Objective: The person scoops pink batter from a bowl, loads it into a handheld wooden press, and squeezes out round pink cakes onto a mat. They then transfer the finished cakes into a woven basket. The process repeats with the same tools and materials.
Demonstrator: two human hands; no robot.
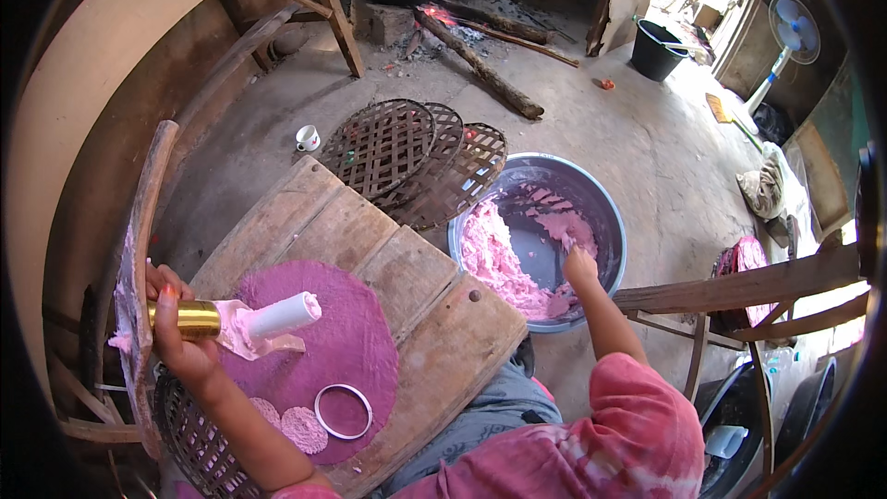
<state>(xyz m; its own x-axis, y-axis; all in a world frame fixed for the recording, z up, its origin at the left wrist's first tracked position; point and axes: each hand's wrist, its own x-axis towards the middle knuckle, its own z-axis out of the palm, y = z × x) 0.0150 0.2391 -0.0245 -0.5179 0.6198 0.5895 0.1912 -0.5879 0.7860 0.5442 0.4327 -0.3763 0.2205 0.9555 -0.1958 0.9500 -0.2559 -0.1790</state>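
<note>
Pink dough [490, 254] lies in blue basin [623, 240], right of wooden bench [462, 316]. Looks soft, sticky, rather heavy in mass; probably tears easily, so better to scoop from below with cupped fingers. Right hand [580, 268] reaches into basin, fingers touching dough; how far open, cannot tell. Left hand [176, 328], at left of bench, has fingers wrapped around gold cylinder [198, 319], likely stiff, smooth. Pale ring [370, 411], pink discs [303, 430] lie near, on purple mat [374, 323].

Head-high fisheye view, angled downward
</note>
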